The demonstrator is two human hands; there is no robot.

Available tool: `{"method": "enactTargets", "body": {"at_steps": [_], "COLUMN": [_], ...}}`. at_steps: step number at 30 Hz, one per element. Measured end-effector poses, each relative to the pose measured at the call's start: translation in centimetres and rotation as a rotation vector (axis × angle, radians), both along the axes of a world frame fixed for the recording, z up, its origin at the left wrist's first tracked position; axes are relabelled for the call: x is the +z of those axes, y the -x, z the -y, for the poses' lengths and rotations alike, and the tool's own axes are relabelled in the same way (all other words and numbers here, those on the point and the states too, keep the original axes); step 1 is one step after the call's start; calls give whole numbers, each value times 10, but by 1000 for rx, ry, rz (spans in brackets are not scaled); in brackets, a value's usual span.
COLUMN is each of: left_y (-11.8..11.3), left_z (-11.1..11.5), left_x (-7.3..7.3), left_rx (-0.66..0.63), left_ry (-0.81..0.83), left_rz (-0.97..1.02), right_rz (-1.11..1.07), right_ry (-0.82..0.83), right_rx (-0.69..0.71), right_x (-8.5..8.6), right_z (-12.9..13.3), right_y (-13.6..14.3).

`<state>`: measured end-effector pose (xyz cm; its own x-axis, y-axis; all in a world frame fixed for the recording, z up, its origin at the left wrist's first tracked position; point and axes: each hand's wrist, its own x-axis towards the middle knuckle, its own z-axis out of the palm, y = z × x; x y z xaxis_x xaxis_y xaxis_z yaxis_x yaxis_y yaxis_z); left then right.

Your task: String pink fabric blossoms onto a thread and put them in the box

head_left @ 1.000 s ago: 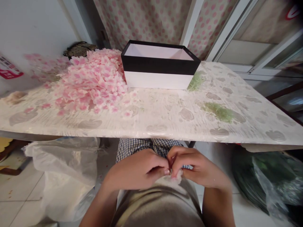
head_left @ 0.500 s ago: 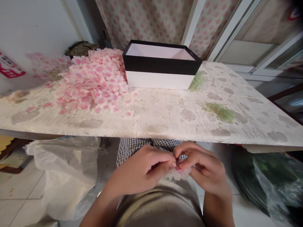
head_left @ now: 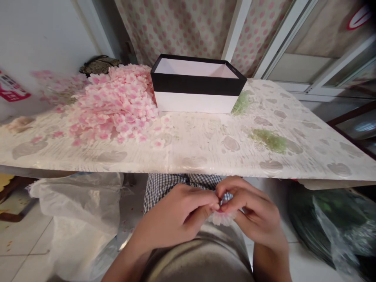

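Blossom (head_left: 222,218), small, pale and pinkest at its top, hangs between our two hands, in front of our shirt (head_left: 202,254) and on our side of the table (head_left: 194,147). From our fingertips it lies downward and toward our body, its petals fanned in a band whose long way runs from one hand to the other. No stem shows, so we cannot tell which way one would point.

Our left hand (head_left: 176,217) has thumb and forefinger closed together at the blossom's upper left edge. Our right hand (head_left: 254,207) has its forefinger bent down onto the pink part and its thumb close by at the right edge, with a small gap showing just above. Both seem to have hold of the blossom, though what sits inside each pinch is hidden. Neither hand is nearer, since both are at it.

Farther off, a heap of pink flowers (head_left: 117,105) lies left of an open box (head_left: 196,102), with a green tuft (head_left: 268,140) to the right
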<state>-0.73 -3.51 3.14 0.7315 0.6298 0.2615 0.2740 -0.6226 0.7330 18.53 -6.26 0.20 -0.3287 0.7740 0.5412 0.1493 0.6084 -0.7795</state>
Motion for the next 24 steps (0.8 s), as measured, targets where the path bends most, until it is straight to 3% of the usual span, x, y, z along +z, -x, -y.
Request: {"method": "enactTargets", "body": {"at_steps": [8, 12, 14, 16, 19, 22, 24], "left_y": [-1, -1, 0, 3, 13, 23, 26], "left_z": [3, 3, 1, -1, -8, -17, -25], "left_x": [2, 1, 0, -1, -5, -10, -16], "left_rx": [-33, -67, -25, 91, 290, 449, 564], "left_ry": [-22, 29, 63, 80, 72, 34, 1], "left_rz": [-74, -48, -11, 12, -3, 12, 45], "right_rz": [14, -42, -92, -61, 172, 519, 635], "right_ry": [59, 53, 64, 102, 146, 153, 150], "right_rx": [99, 117, 98, -57, -494, -637, -662], "right_x": [2, 1, -1, -4, -10, -14, -15], "right_z": [-7, -8, -15, -29, -61, -88, -98], "right_y": [-4, -6, -7, -8, -5, 2, 6]}}
